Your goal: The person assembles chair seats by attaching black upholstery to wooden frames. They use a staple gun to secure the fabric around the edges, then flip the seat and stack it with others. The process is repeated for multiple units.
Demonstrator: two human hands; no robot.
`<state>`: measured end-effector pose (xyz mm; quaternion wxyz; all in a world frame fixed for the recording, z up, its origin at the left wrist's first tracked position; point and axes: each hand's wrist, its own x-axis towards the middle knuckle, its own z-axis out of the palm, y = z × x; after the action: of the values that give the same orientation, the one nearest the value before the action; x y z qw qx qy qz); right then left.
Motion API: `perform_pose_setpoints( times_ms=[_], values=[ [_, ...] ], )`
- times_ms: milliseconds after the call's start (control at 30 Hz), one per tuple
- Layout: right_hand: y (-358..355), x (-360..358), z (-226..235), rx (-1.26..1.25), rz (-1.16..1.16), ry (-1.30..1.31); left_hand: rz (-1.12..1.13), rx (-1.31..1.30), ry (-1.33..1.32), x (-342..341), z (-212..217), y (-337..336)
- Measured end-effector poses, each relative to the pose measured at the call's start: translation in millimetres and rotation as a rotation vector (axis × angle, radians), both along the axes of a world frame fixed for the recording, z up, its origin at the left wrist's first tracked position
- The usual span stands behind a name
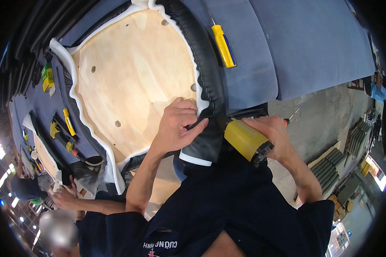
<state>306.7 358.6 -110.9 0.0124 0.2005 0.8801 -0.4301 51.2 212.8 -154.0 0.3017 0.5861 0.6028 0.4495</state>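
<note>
A light plywood panel (133, 73) lies face up, edged with white padding (75, 73) and black leather-like upholstery (214, 81). At the panel's near right edge my left hand (180, 126) is closed on the black upholstery, its thumb and curled fingers pinching the fold. A loose flap of the same cover hangs just below it. To the right, my right hand (272, 135) is wrapped round a yellow staple gun (246, 139). The gun's nose points toward the upholstered edge; whether it touches is hidden.
A yellow screwdriver (224, 46) lies on the blue-grey padded surface (304, 43). On the left are another screwdriver (68, 122), a second staple gun (62, 137) with a hose, and a green-yellow box (47, 77). A co-worker's hands (66, 195) handle another panel at lower left.
</note>
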Motion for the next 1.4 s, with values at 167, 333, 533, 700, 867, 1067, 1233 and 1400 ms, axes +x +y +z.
perform_pose_setpoints(
  times_ms=[167,333,533,700,867,1067,1233,1400],
  values=[
    [4.8,-12.0,16.7,-0.011,0.047,-0.166,-0.033,0.005,0.01,4.6,-0.7,4.9],
    [-10.2,-12.6,25.9,0.154,-0.045,-0.254,0.001,-0.082,0.044,5.7,15.9,9.5],
    [-12.5,17.7,2.3,-0.013,-0.138,0.072,0.426,-0.489,0.14,46.6,59.3,-4.1],
    [-17.5,45.9,3.7,-0.087,-0.192,0.122,0.528,-0.795,0.317,81.0,88.7,1.4],
    [-29.6,51.6,-11.0,-0.019,-0.201,0.128,0.233,-0.59,0.567,50.5,69.3,3.1],
    [-37.6,42.1,-2.1,-0.002,-0.167,0.114,-0.389,0.009,0.425,-21.8,33.7,37.0],
    [-37.1,30.7,-0.7,0.039,-0.117,0.059,-0.356,-0.026,0.18,-32.7,8.5,32.0],
    [-42.3,18.6,0.6,0.065,-0.151,0.041,-0.451,0.058,0.084,-41.3,-0.4,35.0]
  ],
)
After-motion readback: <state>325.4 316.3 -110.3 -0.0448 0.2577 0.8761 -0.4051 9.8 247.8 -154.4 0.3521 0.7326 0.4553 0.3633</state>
